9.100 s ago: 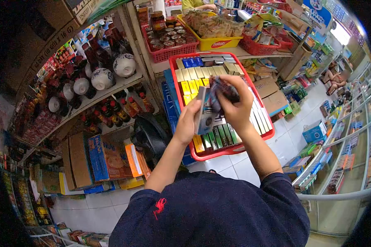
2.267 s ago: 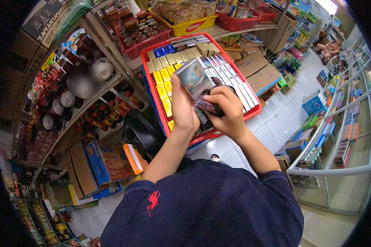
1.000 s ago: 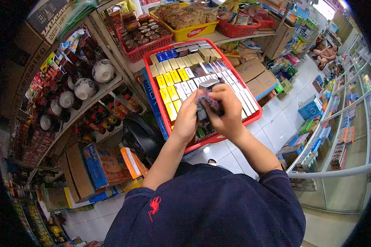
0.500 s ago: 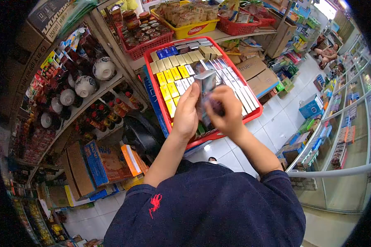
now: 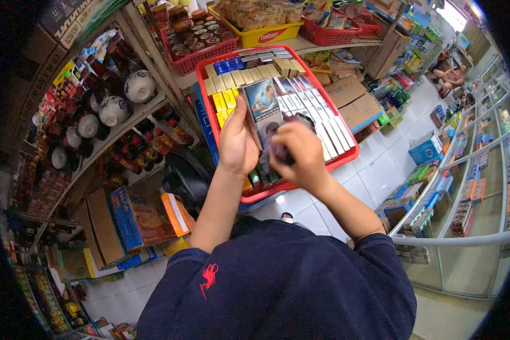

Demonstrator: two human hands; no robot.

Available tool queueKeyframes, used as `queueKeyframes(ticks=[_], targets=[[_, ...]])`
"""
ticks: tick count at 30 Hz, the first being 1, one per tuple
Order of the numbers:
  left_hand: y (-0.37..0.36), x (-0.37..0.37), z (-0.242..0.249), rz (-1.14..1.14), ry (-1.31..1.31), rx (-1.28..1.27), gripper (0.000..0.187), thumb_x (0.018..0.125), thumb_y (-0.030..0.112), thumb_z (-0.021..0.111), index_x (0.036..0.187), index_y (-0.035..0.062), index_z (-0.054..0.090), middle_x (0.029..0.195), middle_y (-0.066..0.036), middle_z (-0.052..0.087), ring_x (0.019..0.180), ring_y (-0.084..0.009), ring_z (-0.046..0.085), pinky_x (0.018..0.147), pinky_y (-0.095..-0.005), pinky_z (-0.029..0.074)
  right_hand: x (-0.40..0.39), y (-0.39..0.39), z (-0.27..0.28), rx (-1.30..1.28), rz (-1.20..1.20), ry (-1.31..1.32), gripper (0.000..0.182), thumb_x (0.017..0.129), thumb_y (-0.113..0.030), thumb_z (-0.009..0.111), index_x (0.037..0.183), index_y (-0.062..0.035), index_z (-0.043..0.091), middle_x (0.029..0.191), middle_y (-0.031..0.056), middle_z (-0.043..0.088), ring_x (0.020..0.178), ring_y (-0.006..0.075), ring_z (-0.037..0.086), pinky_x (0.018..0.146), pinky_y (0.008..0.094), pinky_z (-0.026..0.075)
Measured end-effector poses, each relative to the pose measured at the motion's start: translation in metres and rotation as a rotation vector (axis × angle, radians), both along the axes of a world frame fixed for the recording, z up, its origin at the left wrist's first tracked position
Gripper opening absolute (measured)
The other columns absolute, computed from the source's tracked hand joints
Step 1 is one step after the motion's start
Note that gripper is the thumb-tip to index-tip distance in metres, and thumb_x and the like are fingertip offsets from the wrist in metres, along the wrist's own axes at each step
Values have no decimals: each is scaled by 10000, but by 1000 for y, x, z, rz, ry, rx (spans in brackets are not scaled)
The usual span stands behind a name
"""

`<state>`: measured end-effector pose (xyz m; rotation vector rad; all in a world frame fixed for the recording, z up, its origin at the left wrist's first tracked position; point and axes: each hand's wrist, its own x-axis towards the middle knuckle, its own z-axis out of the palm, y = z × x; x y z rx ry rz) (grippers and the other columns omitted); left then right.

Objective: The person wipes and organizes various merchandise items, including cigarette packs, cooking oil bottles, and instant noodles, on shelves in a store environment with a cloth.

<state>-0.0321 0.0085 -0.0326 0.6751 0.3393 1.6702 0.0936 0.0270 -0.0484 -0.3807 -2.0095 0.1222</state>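
Note:
My left hand [image 5: 236, 143] grips the left side of a cigarette carton [image 5: 260, 101] printed with pictures, holding it tilted above a red basket [image 5: 350, 157]. My right hand [image 5: 305, 148] is closed on a dark crumpled cloth [image 5: 281, 152], pressed at the carton's lower part; motion blurs its fingers. Rows of cigarette packs fill the basket below: yellow packs [image 5: 230, 97], white packs [image 5: 330, 131], gold packs [image 5: 246, 76] and blue packs [image 5: 228, 65]. The carton and my hands hide the middle of the basket.
Behind the basket, a shelf bears a red basket of jars [image 5: 201, 48] and a yellow tray [image 5: 271, 35]. Bowls [image 5: 114, 110] and bottles stand on the left rack. A cardboard box [image 5: 351, 105] lies right of the basket; a glass display case [image 5: 464, 187] lines the right. A person [image 5: 451, 76] sits far back.
The carton has turned so its broad printed face shows upward, and my left hand has shifted slightly left and down. My right hand with the cloth has moved lower along the carton.

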Motion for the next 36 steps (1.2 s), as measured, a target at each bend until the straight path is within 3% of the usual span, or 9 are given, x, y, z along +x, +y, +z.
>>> queueKeyframes(ticks=[6, 9, 15, 20, 26, 30, 32, 33, 36], targets=[[1, -7, -1, -31, -25, -52, 351, 903, 272, 361, 1133, 15, 421, 1083, -93, 522, 989, -179, 516, 862, -326, 410, 0, 5, -1, -208, 70, 3, 270, 559, -75, 656, 768, -31, 491, 757, 117, 500, 687, 296, 516, 586, 358, 415], [0, -12, -3, -61, 47, -110, 368, 894, 280, 379, 1151, 20, 410, 1088, -94, 519, 984, -190, 514, 866, -337, 403, 0, -5, 5, -169, 231, -94, 246, 585, -21, 669, 773, -10, 509, 741, 124, 528, 667, 275, 540, 580, 325, 434], [-3, -11, -4, -106, 269, -73, 346, 880, 248, 426, 1161, 46, 421, 1077, -69, 522, 966, -158, 515, 845, -305, 415, 3, 5, 19, -63, 146, -47, 327, 497, -59, 669, 784, -39, 514, 779, 97, 521, 676, 272, 535, 581, 339, 430], [-7, -1, 0, -118, 157, -146, 376, 859, 246, 470, 1158, 28, 404, 1092, -61, 493, 1009, -122, 467, 874, -251, 357, -5, 25, 46, 32, 28, 61, 320, 514, -7, 692, 796, -28, 542, 770, 121, 536, 655, 270, 544, 561, 320, 441], [0, -18, -13, -3, 249, -128, 401, 813, 201, 528, 1150, 32, 388, 1014, -73, 533, 934, -152, 522, 822, -259, 413, -7, 5, 25, 131, 118, -269, 336, 448, -69, 658, 769, -56, 563, 762, 73, 520, 649, 243, 529, 561, 332, 420], [-5, -9, 1, -38, 150, -180, 340, 786, 144, 576, 1070, 29, 430, 1003, -58, 481, 933, -145, 478, 829, -252, 374, -5, 14, 42, 138, 94, -119, 344, 431, -58, 656, 764, -61, 568, 745, 66, 514, 647, 232, 527, 551, 331, 415], [-3, -16, -2, -99, 150, -134, 367, 791, 165, 571, 1095, 21, 423, 1014, -65, 499, 924, -153, 498, 819, -259, 393, -8, 7, 37, 175, 84, -119, 336, 437, -62, 648, 764, -60, 570, 749, 63, 514, 651, 228, 526, 554, 328, 415], [-2, -17, 0, -58, 141, -111, 400, 809, 193, 544, 1136, 12, 402, 1039, -80, 513, 931, -164, 513, 820, -270, 407, -11, 5, 28, 207, 101, -158, 183, 573, -124, 579, 744, -73, 539, 734, 34, 486, 628, 192, 504, 525, 308, 388], [4, -29, -9, -32, 42, -58, 509, 855, 343, 440, 1199, -21, 351, 1032, -134, 517, 930, -197, 518, 748, -342, 454, -10, -8, 11, 226, 183, -364, 162, 589, -150, 552, 735, -83, 529, 684, 30, 439, 599, 166, 478, 530, 286, 379]])
